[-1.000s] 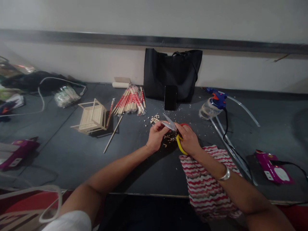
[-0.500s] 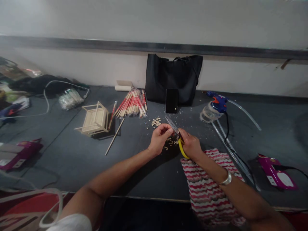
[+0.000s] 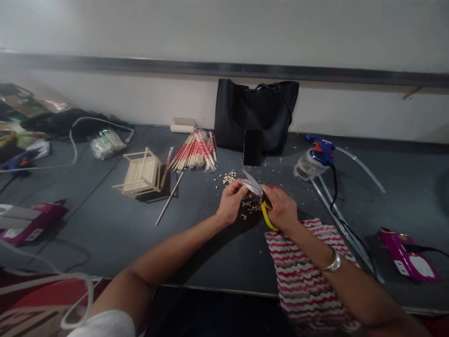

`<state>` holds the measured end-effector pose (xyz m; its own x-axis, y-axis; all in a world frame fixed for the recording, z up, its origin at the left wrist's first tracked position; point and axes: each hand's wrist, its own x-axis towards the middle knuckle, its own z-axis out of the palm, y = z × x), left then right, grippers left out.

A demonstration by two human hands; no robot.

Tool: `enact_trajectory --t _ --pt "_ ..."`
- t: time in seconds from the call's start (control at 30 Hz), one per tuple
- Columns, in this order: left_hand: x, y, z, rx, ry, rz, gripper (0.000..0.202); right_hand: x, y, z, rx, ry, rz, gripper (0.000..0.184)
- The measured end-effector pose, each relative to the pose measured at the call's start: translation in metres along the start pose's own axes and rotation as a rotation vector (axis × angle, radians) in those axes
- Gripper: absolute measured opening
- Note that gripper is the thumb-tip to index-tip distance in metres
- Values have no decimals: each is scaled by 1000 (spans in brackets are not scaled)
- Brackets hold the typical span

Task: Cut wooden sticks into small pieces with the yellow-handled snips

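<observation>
My right hand [image 3: 280,209] is wrapped round the yellow handle of a pair of scissors [image 3: 254,186], whose blades stand apart and point up and left. My left hand [image 3: 229,203] is closed in a pinch right beside the blades; what its fingers hold is too small or hidden to make out. Small cut wooden bits [image 3: 229,177] lie in a pile just beyond my left hand. More pieces [image 3: 249,206] are scattered on the table between my two hands.
A stick-built model [image 3: 142,174], a lone stick [image 3: 169,199] and wrapped chopsticks [image 3: 194,152] lie left. Behind stand a black bag [image 3: 256,107] and a phone [image 3: 252,148]. A blue glue gun [image 3: 321,149], glue sticks, striped cloth [image 3: 308,276] and purple power strip [image 3: 409,255] are right.
The scissors have opened, their blades now spread apart. My right hand's fingers have loosened on the handles. My left hand keeps its pinch, and the view has shifted slightly.
</observation>
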<state>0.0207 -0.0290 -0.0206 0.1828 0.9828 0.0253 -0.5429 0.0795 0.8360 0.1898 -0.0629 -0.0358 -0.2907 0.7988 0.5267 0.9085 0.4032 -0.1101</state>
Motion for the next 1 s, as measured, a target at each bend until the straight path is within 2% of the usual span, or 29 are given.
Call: enact_trajectory --t 0.33,0.67,1.0 --pt "-1 0 0 81 24 10 31 3 -3 -3 -23 -70 46 46" --pt "-4 -1 3 43 8 2 31 0 -5 0 -29 -96 71 47" --pt "-4 -2 2 106 -4 28 30 -4 -4 4 -10 -96 82 45"
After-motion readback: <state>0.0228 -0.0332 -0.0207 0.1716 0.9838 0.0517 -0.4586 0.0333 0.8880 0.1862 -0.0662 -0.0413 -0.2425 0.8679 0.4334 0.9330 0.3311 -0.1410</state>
